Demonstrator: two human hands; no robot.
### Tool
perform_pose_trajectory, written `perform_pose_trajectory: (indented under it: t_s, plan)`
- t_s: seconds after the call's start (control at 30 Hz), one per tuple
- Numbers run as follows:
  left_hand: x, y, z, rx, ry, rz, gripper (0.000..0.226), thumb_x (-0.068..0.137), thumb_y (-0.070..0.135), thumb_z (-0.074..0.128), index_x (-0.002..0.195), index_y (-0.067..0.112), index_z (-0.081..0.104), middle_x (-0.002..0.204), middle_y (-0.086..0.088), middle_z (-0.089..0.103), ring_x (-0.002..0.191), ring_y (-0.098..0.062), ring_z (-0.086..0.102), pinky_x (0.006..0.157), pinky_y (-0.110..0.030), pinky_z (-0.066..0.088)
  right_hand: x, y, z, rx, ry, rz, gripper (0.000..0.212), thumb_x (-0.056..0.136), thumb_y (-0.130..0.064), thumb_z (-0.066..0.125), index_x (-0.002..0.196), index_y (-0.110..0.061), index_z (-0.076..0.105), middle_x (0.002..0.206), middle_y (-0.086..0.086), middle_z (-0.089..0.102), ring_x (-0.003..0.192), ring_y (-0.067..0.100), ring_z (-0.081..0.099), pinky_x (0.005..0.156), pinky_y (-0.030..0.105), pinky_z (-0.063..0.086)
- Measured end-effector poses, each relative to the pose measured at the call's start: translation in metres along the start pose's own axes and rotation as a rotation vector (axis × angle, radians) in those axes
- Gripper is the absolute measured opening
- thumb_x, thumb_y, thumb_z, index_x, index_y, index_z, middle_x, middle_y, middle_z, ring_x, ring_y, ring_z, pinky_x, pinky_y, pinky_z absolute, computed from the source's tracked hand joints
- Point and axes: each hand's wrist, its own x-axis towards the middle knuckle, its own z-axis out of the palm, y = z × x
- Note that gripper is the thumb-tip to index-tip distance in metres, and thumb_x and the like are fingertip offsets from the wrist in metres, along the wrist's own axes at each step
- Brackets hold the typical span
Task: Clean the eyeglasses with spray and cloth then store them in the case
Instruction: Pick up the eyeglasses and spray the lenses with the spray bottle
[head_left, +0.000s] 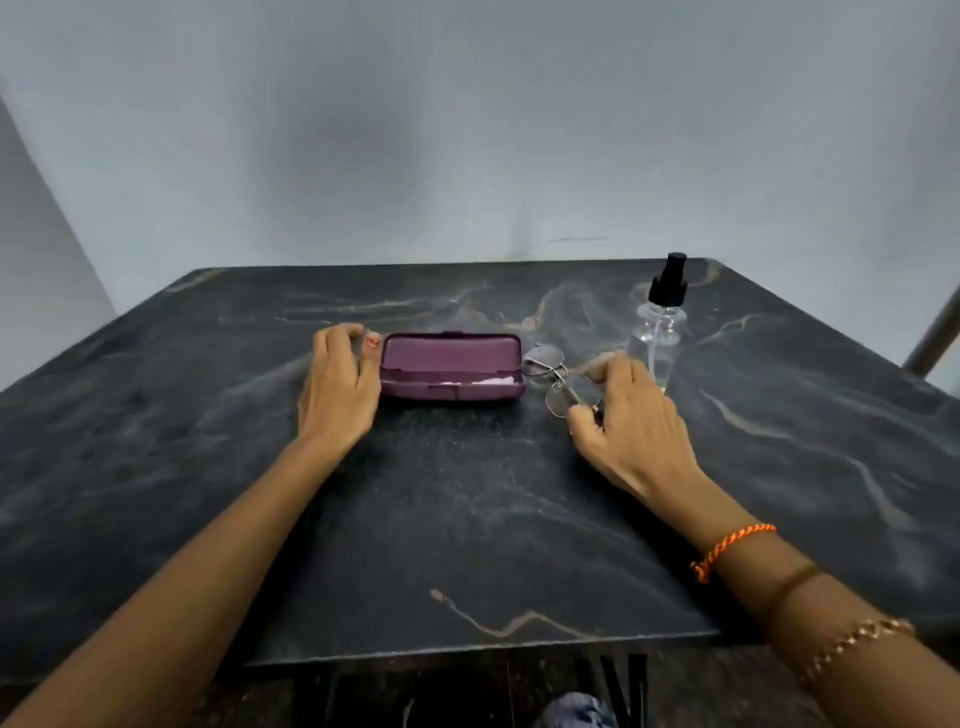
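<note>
A purple eyeglass case (451, 365) lies open at the middle of the dark marble table (467, 519), a bit of pale cloth (493, 382) showing inside it. My left hand (340, 384) holds the case's left end, thumb against its side. Thin wire-rimmed eyeglasses (558, 379) lie just right of the case. My right hand (628, 415) has its fingers curled round the glasses' right side, thumb under one lens. A clear spray bottle (657, 332) with a black pump top stands upright behind that hand.
A grey wall rises behind the table. A metal pole (935, 332) slants at the far right edge. Bracelets sit on my right wrist. The table's front edge runs across the bottom, with dark floor below it.
</note>
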Motion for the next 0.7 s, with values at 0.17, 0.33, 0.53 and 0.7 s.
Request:
perform_pose_trajectory:
  t_s: [0.17,0.33,0.53,0.7]
  plan:
    - [0.0,-0.003,0.005,0.0,-0.014,0.084,0.036,0.097,0.027,0.034,0.118,0.0,0.046,0.124,-0.02,0.047,0.107,-0.03,0.049,0.084,-0.031,0.033,0.002,0.01,-0.002,-0.002,0.046,0.071,0.026,0.077,-0.024,0.054,0.065,0.0,0.053,0.076,0.009,0.052,0.07,0.027,0.047,0.063,0.029,0.03]
    - [-0.003,-0.008,0.007,-0.014,-0.041,0.068,0.036,0.097,0.028,0.033,0.118,0.002,0.047,0.123,-0.017,0.047,0.108,-0.023,0.046,0.084,-0.025,0.03,-0.001,0.014,-0.002,0.065,0.069,0.088,0.019,0.073,-0.02,0.06,0.064,-0.003,0.061,0.065,0.006,0.058,0.065,0.025,0.052,0.061,0.027,0.033]
    - [-0.006,-0.005,0.007,-0.039,-0.014,0.098,0.035,0.097,0.027,0.035,0.12,0.002,0.046,0.123,-0.016,0.048,0.096,-0.009,0.04,0.08,-0.02,0.03,0.0,0.016,-0.004,0.17,0.139,0.104,0.015,0.074,-0.016,0.061,0.062,-0.007,0.065,0.062,0.01,0.068,0.065,0.026,0.063,0.064,0.031,0.047]
    - [-0.007,-0.005,0.007,-0.073,0.033,0.138,0.033,0.096,0.023,0.039,0.119,0.001,0.047,0.12,-0.017,0.05,0.092,-0.012,0.044,0.078,-0.024,0.034,-0.001,0.018,-0.003,0.116,0.287,-0.003,0.015,0.076,-0.007,0.06,0.064,0.001,0.063,0.07,0.016,0.066,0.067,0.03,0.061,0.061,0.028,0.038]
